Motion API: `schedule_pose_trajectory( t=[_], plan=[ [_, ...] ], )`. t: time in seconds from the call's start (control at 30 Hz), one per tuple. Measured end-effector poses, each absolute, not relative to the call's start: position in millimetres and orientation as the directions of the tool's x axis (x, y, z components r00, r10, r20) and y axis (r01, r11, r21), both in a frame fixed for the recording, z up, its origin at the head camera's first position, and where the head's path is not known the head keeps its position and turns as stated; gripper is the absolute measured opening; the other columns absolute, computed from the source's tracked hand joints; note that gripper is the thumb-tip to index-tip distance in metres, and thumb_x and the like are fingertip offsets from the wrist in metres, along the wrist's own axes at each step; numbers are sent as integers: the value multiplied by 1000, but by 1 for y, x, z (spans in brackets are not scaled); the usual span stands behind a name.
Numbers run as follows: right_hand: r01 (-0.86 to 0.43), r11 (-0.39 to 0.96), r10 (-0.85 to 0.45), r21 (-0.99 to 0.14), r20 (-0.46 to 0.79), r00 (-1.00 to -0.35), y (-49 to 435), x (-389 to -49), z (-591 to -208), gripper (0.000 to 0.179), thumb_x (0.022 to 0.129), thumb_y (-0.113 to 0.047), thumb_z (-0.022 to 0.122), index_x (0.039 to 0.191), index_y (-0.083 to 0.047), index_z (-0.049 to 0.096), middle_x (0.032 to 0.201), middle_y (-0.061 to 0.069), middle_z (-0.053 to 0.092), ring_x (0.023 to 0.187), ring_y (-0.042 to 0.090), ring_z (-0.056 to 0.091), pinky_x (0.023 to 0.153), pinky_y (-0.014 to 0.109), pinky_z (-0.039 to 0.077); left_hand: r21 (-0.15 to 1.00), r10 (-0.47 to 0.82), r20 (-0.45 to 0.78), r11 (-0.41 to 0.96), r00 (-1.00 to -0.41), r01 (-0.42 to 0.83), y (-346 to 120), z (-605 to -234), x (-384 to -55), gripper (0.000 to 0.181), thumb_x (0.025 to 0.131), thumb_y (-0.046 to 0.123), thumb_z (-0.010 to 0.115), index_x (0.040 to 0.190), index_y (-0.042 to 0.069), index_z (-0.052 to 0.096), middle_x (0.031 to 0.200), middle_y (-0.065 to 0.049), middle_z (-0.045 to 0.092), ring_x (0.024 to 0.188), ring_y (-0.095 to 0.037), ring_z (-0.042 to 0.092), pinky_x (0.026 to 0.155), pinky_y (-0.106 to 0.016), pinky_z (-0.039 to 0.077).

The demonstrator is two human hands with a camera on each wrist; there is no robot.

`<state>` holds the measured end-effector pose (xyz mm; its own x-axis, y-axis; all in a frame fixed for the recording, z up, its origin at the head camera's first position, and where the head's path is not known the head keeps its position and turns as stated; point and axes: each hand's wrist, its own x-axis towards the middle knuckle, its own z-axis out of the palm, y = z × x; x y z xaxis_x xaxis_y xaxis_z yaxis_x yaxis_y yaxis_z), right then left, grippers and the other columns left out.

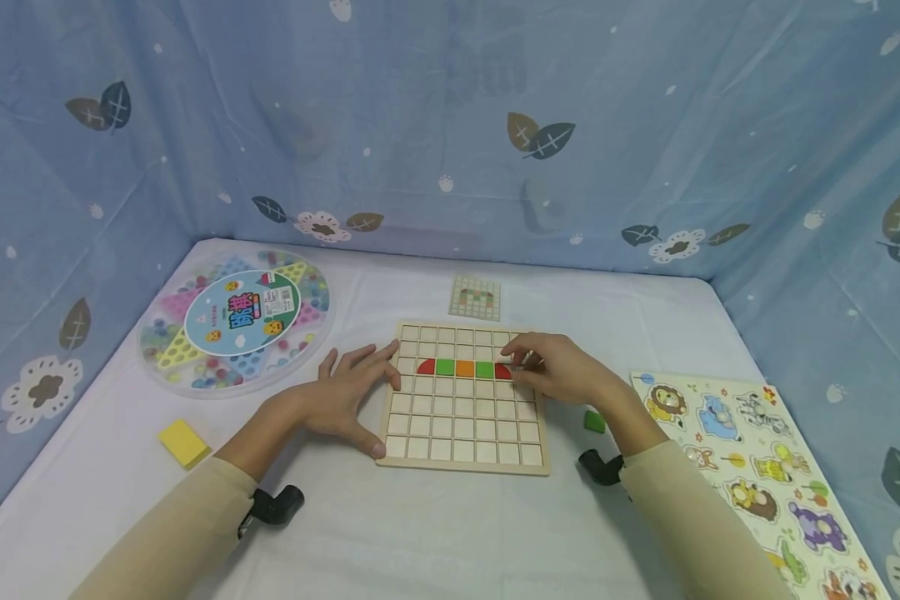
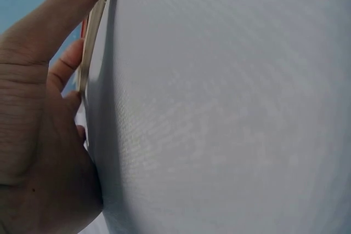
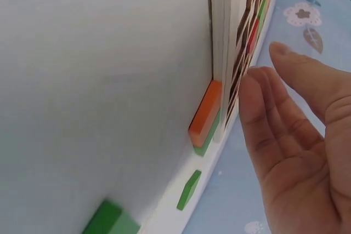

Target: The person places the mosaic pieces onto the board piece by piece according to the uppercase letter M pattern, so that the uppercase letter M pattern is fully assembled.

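A wooden grid board (image 1: 461, 467) lies flat on the table. One row holds colored pieces: a red rounded piece (image 1: 427, 367), a green square (image 1: 445, 367), an orange square (image 1: 465, 368), another green square (image 1: 484, 369) and a second red rounded piece (image 1: 502, 372). My left hand (image 1: 341, 396) rests spread along the board's left edge, thumb at its lower left corner. Over the board's right side, my right hand (image 1: 562, 371) has its fingertips beside the second red piece. Thumb and fingers stand apart in the right wrist view, with nothing visible between them.
Beyond the board lies a small pattern card (image 1: 476, 308). A round game box (image 1: 318, 333) and a yellow block (image 1: 184, 443) are left. An orange block (image 3: 205, 114) and green blocks (image 3: 189, 190) lie by the board's right side. An animal puzzle sheet (image 1: 727, 492) is farther right.
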<state>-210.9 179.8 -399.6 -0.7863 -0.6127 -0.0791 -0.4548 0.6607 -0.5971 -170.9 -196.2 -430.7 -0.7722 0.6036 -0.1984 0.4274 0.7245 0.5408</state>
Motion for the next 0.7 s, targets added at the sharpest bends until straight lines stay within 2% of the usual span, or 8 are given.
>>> schedule_pose_trajectory(
  t=[0.17, 0.43, 0.7],
  plan=[
    [-445, 649, -618, -617, -87, -782, 188, -206, -399, 35, 98, -10, 69, 133, -7, 62, 113, 7, 67, 97, 20, 68, 72, 29, 58, 538, 602, -211, 729, -770, 423, -198, -431, -170, 82, 61, 68, 89, 122, 34, 46, 174, -4, -2, 157, -41, -2, 111, -79, -11],
    [-463, 674, -602, -575, -64, -796, 208, -199, -393, 33, 97, -12, 70, 130, -8, 64, 115, 4, 69, 101, 20, 67, 86, 35, 58, 555, 608, -197, 716, -769, 423, -195, -430, -171, 80, 63, 66, 89, 123, 33, 47, 174, -3, -3, 157, -41, -2, 111, -78, -12],
    [-495, 647, -620, -580, -22, -784, 225, -192, -394, 36, 94, -12, 75, 128, -5, 66, 113, 3, 70, 98, 19, 66, 83, 33, 58, 548, 595, -204, 728, -778, 413, -196, -432, -171, 82, 61, 66, 90, 124, 34, 48, 174, -3, -3, 157, -40, -1, 112, -78, -11]
  ],
)
